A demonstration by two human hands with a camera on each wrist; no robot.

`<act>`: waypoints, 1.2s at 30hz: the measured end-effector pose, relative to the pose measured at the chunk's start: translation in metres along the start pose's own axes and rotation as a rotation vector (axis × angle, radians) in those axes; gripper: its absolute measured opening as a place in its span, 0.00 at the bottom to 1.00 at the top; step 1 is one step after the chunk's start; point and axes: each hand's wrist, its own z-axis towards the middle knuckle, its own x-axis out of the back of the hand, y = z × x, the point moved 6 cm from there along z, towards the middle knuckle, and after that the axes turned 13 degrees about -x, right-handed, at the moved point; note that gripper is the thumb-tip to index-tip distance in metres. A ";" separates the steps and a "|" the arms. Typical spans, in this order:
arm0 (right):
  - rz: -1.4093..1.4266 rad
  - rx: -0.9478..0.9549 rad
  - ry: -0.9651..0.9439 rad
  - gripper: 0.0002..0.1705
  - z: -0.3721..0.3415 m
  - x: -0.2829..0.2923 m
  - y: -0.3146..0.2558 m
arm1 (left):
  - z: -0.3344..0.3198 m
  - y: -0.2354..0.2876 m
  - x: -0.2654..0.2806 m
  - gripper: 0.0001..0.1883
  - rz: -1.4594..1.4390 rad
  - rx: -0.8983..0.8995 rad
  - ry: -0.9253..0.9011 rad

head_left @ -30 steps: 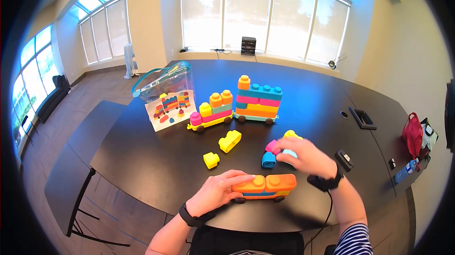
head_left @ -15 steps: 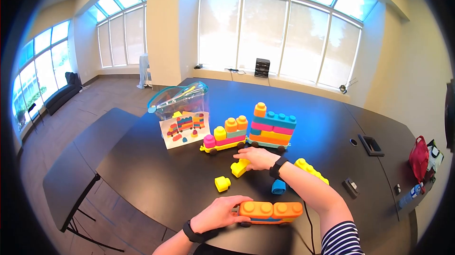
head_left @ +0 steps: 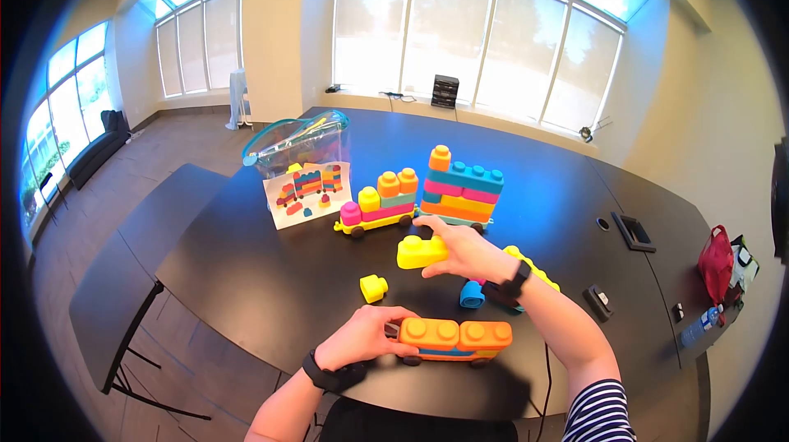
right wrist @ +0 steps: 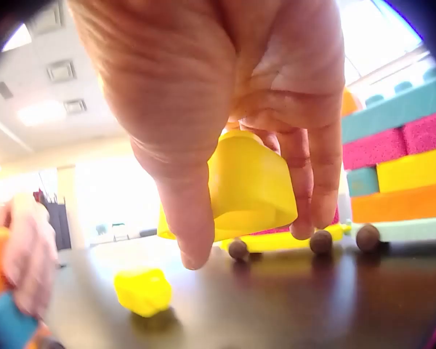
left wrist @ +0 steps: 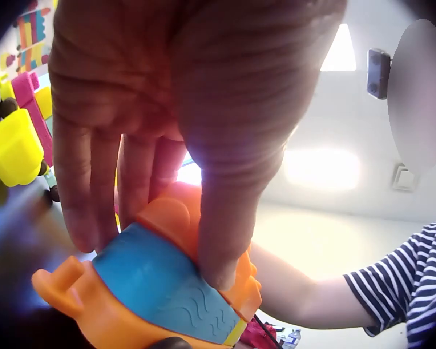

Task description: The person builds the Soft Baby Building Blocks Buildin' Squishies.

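Note:
In the head view my left hand (head_left: 362, 339) grips the left end of a toy block train car (head_left: 456, 342) near the table's front edge. The left wrist view shows the thumb and fingers on either side of its orange and blue blocks (left wrist: 152, 276). Above the table, my right hand (head_left: 468, 254) pinches a yellow building block (right wrist: 251, 190) between thumb and fingers. A smaller yellow block (head_left: 373, 288) lies between the two hands. Under the right wrist sit a blue block (head_left: 472, 295) and a pink one, mostly hidden, with a long yellow block (head_left: 538, 271) behind the forearm.
Farther back stand a low block train car (head_left: 382, 213) and a taller stacked one (head_left: 466, 194). A picture card (head_left: 283, 209) leans against a clear bag (head_left: 329, 142) at the left. A black cable (head_left: 548, 376) runs beside the right forearm; a water bottle (head_left: 699, 325) is far right.
My right hand has moved left from the loose blocks on the right, reached the yellow block and lifted it. The left hand stays on the train car.

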 end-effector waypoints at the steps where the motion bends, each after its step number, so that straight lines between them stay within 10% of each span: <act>1: 0.057 0.064 0.051 0.52 -0.018 0.010 -0.014 | -0.001 -0.002 -0.001 0.29 -0.007 0.009 0.002; 7: -0.073 0.066 0.094 0.35 -0.106 0.000 -0.052 | -0.001 -0.011 -0.003 0.28 0.017 0.027 -0.005; 36: -0.109 0.000 -0.076 0.33 -0.122 -0.012 -0.054 | 0.001 0.001 -0.006 0.29 0.069 0.000 0.015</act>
